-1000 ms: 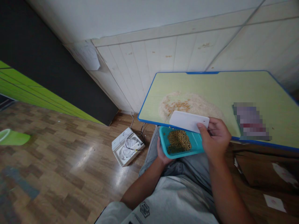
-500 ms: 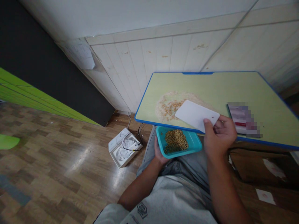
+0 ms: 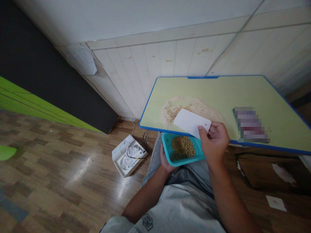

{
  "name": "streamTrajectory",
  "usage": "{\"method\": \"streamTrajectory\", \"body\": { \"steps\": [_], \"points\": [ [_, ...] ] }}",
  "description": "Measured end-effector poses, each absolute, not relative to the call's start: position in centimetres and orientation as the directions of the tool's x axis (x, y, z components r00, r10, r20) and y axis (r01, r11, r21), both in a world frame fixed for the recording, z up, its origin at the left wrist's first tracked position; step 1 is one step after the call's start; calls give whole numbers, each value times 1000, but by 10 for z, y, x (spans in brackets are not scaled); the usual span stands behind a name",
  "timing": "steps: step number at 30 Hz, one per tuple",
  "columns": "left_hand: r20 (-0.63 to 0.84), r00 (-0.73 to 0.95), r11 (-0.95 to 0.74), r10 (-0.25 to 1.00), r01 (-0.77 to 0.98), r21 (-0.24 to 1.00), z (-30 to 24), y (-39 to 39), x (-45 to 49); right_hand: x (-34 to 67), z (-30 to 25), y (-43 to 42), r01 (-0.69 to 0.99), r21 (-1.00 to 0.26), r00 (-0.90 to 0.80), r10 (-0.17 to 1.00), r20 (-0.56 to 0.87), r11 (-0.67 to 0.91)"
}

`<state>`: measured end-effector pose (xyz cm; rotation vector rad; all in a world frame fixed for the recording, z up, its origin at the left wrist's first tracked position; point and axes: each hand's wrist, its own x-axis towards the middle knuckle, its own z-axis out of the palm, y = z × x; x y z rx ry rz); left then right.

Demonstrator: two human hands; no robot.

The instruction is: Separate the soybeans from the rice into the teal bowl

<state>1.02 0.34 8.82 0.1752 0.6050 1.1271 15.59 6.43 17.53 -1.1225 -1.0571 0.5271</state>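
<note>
My right hand (image 3: 214, 141) pinches a white plastic card (image 3: 191, 122) and holds it tilted over the near edge of the green table (image 3: 243, 90). The card's far edge lies against a pile of rice mixed with yellow beans (image 3: 187, 108) on the tabletop. My left hand (image 3: 166, 160) grips the underside of a teal tray (image 3: 167, 142) held just below the table's edge, over my lap. The tray holds a heap of yellow-brown beans (image 3: 182, 148).
A blurred flat object (image 3: 250, 124) lies on the table's right part. On the wooden floor to the left sits an open white box with cables (image 3: 128, 154). Cardboard (image 3: 267, 171) lies under the table on the right. A white panelled wall stands behind.
My right hand lifted the card from the tray's edge up onto the table, then drew it back left toward the near edge over the pile. The tray stays under the edge.
</note>
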Motion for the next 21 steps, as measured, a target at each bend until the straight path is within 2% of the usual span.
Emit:
{"method": "streamTrajectory", "body": {
  "steps": [15, 21],
  "points": [
    [-331, 259, 382, 907, -836, 394, 74, -2, 12, 192, 169, 75, 161, -909, 566, 718, 404, 384],
    [-366, 278, 411, 888, -838, 360, 65, 0, 11, 209, 171, 78, 160, -920, 623, 686, 376, 359]
  ]
}}
